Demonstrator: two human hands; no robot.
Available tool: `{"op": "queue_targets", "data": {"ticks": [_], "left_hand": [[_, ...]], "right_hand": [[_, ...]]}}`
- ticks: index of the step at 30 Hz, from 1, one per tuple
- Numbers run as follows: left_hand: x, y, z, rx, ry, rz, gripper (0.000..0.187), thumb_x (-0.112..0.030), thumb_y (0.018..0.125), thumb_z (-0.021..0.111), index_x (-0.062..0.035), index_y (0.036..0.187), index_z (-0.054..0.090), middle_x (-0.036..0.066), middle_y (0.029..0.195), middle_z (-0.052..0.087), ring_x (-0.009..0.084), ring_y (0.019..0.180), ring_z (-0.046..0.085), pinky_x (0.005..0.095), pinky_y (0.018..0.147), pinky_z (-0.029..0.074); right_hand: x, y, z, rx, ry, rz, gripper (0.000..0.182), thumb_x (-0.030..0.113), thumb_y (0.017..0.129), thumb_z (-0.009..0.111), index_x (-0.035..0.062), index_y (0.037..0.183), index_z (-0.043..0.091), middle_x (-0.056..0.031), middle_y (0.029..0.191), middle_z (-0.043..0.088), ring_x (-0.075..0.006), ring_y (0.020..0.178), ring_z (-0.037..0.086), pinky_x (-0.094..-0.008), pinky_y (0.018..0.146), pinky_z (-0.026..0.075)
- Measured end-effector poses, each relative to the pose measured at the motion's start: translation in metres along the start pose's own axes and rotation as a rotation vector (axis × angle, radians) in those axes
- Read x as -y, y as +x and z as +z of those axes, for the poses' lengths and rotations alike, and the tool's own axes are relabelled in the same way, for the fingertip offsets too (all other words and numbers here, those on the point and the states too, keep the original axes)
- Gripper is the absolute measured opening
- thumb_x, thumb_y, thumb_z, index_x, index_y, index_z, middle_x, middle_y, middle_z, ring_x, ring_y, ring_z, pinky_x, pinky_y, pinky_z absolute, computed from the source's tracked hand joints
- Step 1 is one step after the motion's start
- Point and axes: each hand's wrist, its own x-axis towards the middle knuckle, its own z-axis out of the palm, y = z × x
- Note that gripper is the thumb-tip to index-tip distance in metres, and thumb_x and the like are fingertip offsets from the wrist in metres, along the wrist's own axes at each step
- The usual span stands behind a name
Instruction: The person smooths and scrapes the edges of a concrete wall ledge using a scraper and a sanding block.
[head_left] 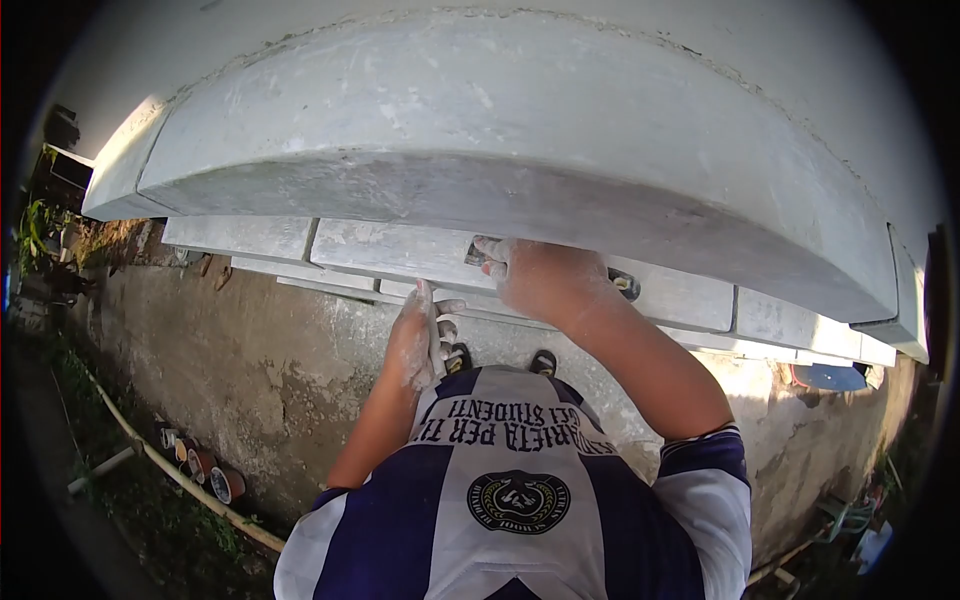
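My right hand [530,278], dusty white, reaches under the overhanging top ledge [520,110] against the face of a pale grey block [390,246]. Its fingers are closed around a flat-bladed hand tool; a grey blade corner [474,251] shows beyond the fingertips and a dark end [624,284] sticks out past the wrist. My palm hides most of the tool. Lower and to the left, my left hand [424,335] is raised near the block's lower edge, coated in white dust. Its fingers are spread and I see nothing held in them.
More pale blocks [240,236] run in stepped rows beneath the ledge, with narrow joints between them. My sandalled feet [543,362] stand on rough, stained concrete [250,350]. At the lower left are several pots [227,485] and a long pole [180,488]. A blue object [828,377] sits at the right.
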Motion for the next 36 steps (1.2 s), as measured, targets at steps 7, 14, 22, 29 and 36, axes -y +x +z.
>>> {"op": "queue_targets", "data": {"ticks": [7, 14, 22, 29, 36], "left_hand": [[0.004, 0.003, -0.006, 0.03, -0.054, 0.013, 0.058, -0.057, 0.105, 0.049, -0.0067, 0.133, 0.04, 0.011, 0.1, 0.063, 0.0085, 0.059, 0.057, 0.0202, 0.039, 0.048], [0.005, 0.001, -0.001, -0.014, -0.017, 0.019, 0.058, -0.058, 0.104, 0.049, -0.008, 0.131, 0.04, 0.011, 0.101, 0.062, 0.009, 0.061, 0.056, 0.02, 0.039, 0.044], [0.001, -0.002, -0.009, 0.057, -0.005, -0.01, 0.058, -0.057, 0.105, 0.048, -0.0077, 0.135, 0.042, 0.008, 0.098, 0.063, 0.0094, 0.064, 0.057, 0.0217, 0.042, 0.042], [0.0, -0.005, -0.022, 0.127, -0.008, -0.058, 0.045, -0.043, 0.105, 0.055, -0.0035, 0.128, 0.05, 0.008, 0.099, 0.065, 0.0102, 0.061, 0.057, 0.0221, 0.04, 0.042], [-0.02, -0.009, -0.026, 0.165, 0.048, -0.068, 0.028, -0.025, 0.102, 0.057, 0.0007, 0.112, 0.059, 0.012, 0.096, 0.066, 0.0106, 0.056, 0.059, 0.0218, 0.037, 0.045]], "right_hand": [[-0.061, -0.055, 0.007, 0.088, -0.136, 0.165, 0.036, 0.047, 0.1, 0.057, 0.0379, 0.133, 0.069, -0.0104, 0.11, 0.075, -0.0326, 0.101, 0.071, -0.0442, 0.095, 0.054], [-0.109, -0.112, -0.019, 0.039, -0.042, 0.31, 0.034, 0.048, 0.094, 0.065, 0.0334, 0.123, 0.075, -0.0067, 0.111, 0.076, -0.0305, 0.109, 0.069, -0.042, 0.101, 0.051], [-0.011, -0.024, 0.019, -0.201, 0.024, -0.093, 0.036, 0.042, 0.101, 0.058, 0.0311, 0.133, 0.069, -0.0142, 0.101, 0.076, -0.0346, 0.093, 0.072, -0.0453, 0.087, 0.057], [0.07, 0.055, 0.026, -0.012, -0.121, -0.128, 0.037, 0.038, 0.101, 0.057, 0.0285, 0.135, 0.068, -0.0123, 0.119, 0.073, -0.0335, 0.109, 0.069, -0.0465, 0.097, 0.054], [0.03, 0.024, 0.0, 0.131, -0.133, -0.025, 0.038, 0.04, 0.1, 0.058, 0.0294, 0.136, 0.068, -0.0112, 0.128, 0.069, -0.0315, 0.119, 0.064, -0.0464, 0.104, 0.05]]}}
